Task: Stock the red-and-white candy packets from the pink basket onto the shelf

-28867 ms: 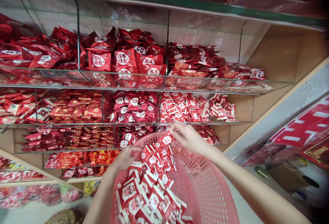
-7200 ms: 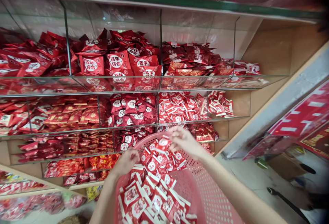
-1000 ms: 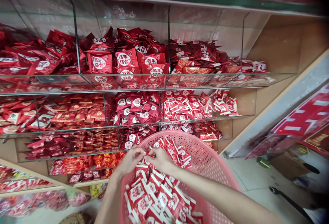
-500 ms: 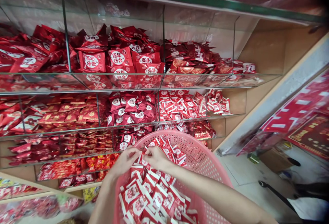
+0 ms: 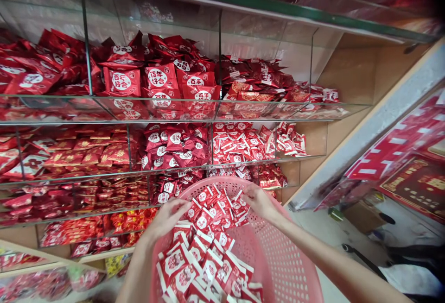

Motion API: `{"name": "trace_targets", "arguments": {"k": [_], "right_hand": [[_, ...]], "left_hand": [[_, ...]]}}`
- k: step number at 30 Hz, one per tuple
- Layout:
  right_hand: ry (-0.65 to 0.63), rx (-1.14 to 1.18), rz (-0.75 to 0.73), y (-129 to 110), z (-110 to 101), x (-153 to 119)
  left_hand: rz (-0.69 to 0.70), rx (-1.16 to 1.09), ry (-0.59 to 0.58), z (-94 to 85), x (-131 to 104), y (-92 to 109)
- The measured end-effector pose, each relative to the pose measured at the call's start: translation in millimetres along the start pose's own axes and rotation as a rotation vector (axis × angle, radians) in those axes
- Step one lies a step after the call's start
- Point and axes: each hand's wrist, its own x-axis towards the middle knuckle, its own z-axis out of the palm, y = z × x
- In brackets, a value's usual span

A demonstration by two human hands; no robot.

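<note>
A pink perforated plastic basket (image 5: 295, 252) stands in front of me with many small red-and-white packets (image 5: 212, 266) in it. My left hand (image 5: 170, 217) is over its left rim, thumb and fingers pressed together; what they hold, if anything, is hidden. Across the pile, my right hand (image 5: 260, 205) is at the basket's right inner wall. Its fingers are closed at the edge of a small red-and-white packet (image 5: 239, 199) at the right of the heap. More packets lie between the two hands.
Glass shelves (image 5: 167, 121) with upright dividers rise behind the basket, filled with red packets of several kinds. A wooden side panel (image 5: 351, 122) slopes down at the right. Red printed sheets (image 5: 392, 141) and a black strap-like object (image 5: 365, 261) are farther right. Wrapped goods (image 5: 52, 282) lie low left.
My right hand has moved right, away from my left hand, to the basket's right inner side. My left hand stays near the left rim. The view has shifted slightly.
</note>
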Motion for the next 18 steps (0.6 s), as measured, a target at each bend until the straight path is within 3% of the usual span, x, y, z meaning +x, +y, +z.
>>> {"name": "trace_targets", "arguments": {"k": [9, 14, 18], "right_hand": [[-0.1, 0.211, 0.256, -9, 25, 7], [-0.119, 0.208, 0.241, -5, 30, 8], [-0.085, 0.015, 0.115, -7, 21, 4]], "left_hand": [[-0.004, 0.016, 0.02, 1.2, 2, -4], [-0.011, 0.019, 0.031, 0.8, 1, 0], [-0.014, 0.003, 0.019, 0.3, 1, -1]]}}
